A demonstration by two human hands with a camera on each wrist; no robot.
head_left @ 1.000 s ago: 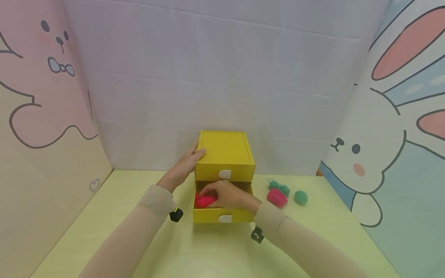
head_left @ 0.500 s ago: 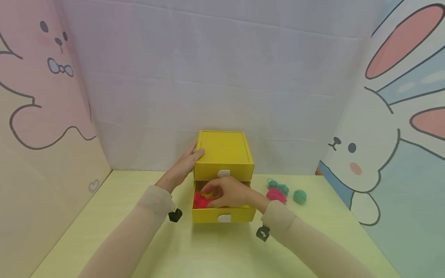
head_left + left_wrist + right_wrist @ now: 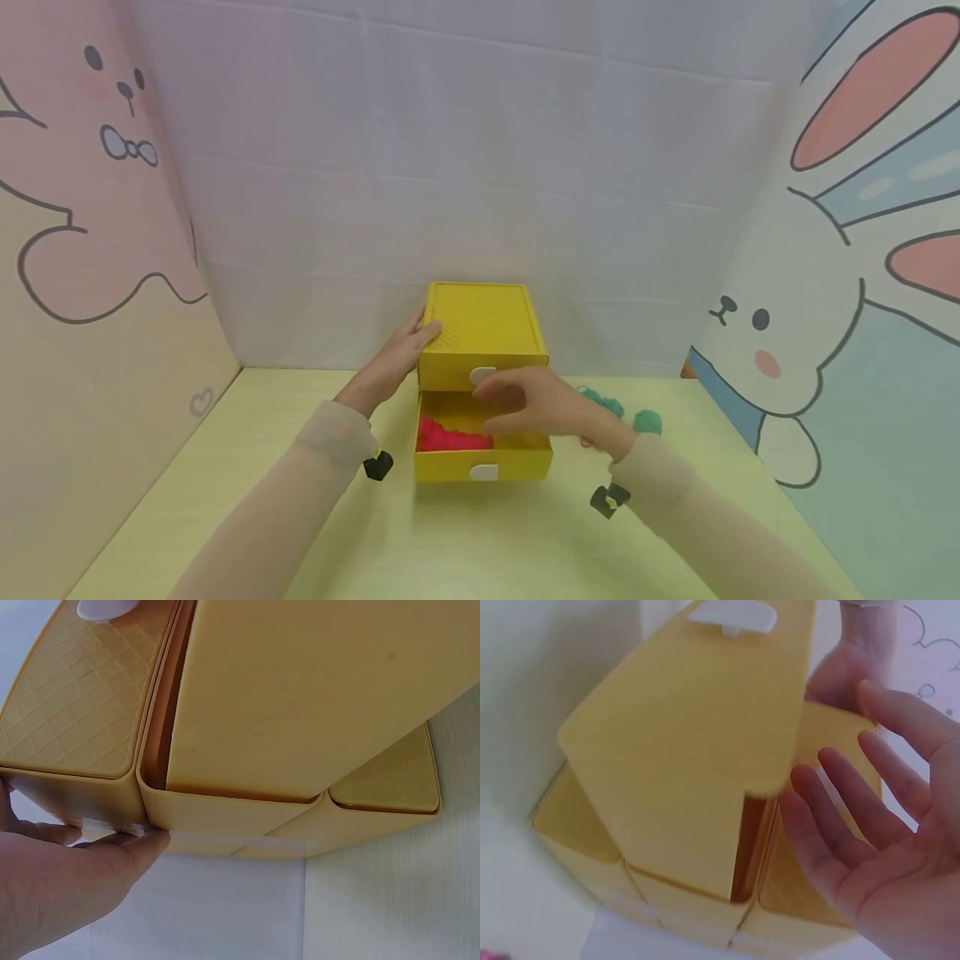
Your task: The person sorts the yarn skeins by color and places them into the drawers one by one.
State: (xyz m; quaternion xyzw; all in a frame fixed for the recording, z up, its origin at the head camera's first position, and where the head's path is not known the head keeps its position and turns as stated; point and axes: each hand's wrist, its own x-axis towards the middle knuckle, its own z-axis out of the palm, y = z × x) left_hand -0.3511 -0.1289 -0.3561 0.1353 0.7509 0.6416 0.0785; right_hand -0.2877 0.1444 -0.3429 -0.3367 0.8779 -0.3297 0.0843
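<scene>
Hot-pink yarn [image 3: 452, 437] is sitting in my pulled-out drawer [image 3: 450, 466], and my right hand [image 3: 540, 402] is off it now. A second ago my fingers were down in there on it; now that hand's up and over to the right, above the drawer's right half, fingers apart and a bit curved, holding nothing. My left hand [image 3: 392, 364] hasn't really budged: fingers pretty straight along the left side of the yellow drawer cabinet [image 3: 487, 317], thumb over the top edge, just pressing.

The yarn's super bright and kinda lumpy, filling the drawer's left front, right up by the front wall. Can't tell if it's one ball or more. Going by the left wrist view, the cabinet has three tiers: middle one slid out, top and bottom pushed in. There's a white half-round pull [image 3: 483, 472] on the slid-out one.

On the table [image 3: 465, 542] to the right there's a loose teal bundle of yarn [image 3: 613, 406] and a round green yarn ball [image 3: 648, 422]. The second pink yarn ball [image 3: 587, 442] was in plain sight half a second ago; now my right hand and wrist hide nearly all of it. White cloth backdrop [image 3: 480, 167] behind everything.
</scene>
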